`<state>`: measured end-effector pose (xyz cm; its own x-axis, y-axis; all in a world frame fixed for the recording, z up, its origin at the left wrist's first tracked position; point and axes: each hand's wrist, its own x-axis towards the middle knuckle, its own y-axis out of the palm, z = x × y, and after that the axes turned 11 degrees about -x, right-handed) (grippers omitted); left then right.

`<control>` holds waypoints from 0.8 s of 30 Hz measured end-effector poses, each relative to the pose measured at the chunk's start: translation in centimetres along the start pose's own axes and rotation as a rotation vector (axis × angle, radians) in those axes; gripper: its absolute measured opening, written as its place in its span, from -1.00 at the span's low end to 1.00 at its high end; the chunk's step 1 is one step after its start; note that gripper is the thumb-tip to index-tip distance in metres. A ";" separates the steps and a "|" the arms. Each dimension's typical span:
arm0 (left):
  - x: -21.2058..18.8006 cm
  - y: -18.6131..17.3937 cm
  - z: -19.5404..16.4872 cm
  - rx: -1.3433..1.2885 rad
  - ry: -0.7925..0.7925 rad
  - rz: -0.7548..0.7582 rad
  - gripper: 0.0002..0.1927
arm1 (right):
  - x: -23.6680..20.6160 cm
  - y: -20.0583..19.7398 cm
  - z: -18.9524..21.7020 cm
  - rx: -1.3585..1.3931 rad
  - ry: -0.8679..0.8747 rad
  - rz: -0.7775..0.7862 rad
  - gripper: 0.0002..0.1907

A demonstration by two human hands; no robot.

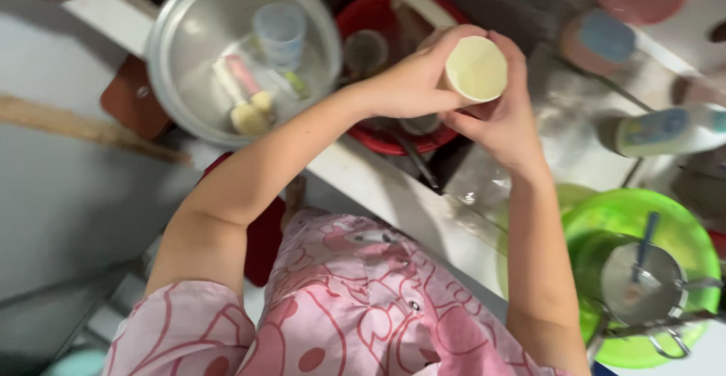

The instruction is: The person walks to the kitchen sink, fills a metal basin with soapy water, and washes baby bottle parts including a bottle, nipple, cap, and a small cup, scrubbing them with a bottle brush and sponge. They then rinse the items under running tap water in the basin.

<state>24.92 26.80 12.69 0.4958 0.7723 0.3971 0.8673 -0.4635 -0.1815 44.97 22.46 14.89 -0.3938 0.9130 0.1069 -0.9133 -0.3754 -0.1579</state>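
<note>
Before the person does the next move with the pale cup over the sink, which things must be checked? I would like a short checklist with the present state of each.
1. Grip on the cream cup: left hand and right hand both wrap it. Ok.
2. Cup inside free of residue: looks plain and pale, but the picture is blurred. Cannot tell.
3. Space below: red basin already holds items. Not ok for setting down.
4. Metal bowl on the left: holds a clear cup and utensils, some room remains. Ok.
5. Water running: no stream visible. Cannot tell.
</note>
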 end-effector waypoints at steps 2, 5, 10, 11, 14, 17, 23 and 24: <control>-3.8 -4.1 -0.8 -0.016 -0.114 0.044 -0.15 | 1.4 4.4 0.3 -0.032 -0.006 -0.006 -0.07; -8.4 -11.3 -1.0 -0.005 -0.253 0.063 -0.27 | 3.7 10.1 -0.3 -0.153 -0.112 0.015 -0.21; -16.2 -23.3 3.9 0.848 -0.626 0.110 -0.65 | 4.8 17.7 -1.1 -0.265 -0.034 0.027 -0.19; -17.6 -24.1 6.0 1.008 -0.705 0.292 -0.68 | 5.2 19.1 -1.2 -0.317 -0.044 0.014 -0.20; -20.3 -24.1 13.3 1.171 -0.677 0.607 -0.76 | 6.3 22.1 -1.6 -0.472 -0.037 -0.048 -0.22; -20.3 -21.8 18.4 1.305 -0.517 0.525 -0.70 | 7.3 24.0 -1.8 -0.587 0.024 -0.109 -0.22; -17.4 -24.0 12.5 1.060 -0.510 0.700 -0.70 | 7.8 25.4 -2.2 -0.719 0.114 -0.242 -0.24; -17.1 -25.7 9.7 0.954 -0.530 0.679 -0.72 | 7.9 25.4 -2.2 -0.720 0.136 -0.256 -0.23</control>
<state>-5.43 29.75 1.85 0.6143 0.6845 -0.3926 0.0143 -0.5071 -0.8618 18.94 20.48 9.52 -0.1204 0.9864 0.1120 -0.6633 0.0040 -0.7483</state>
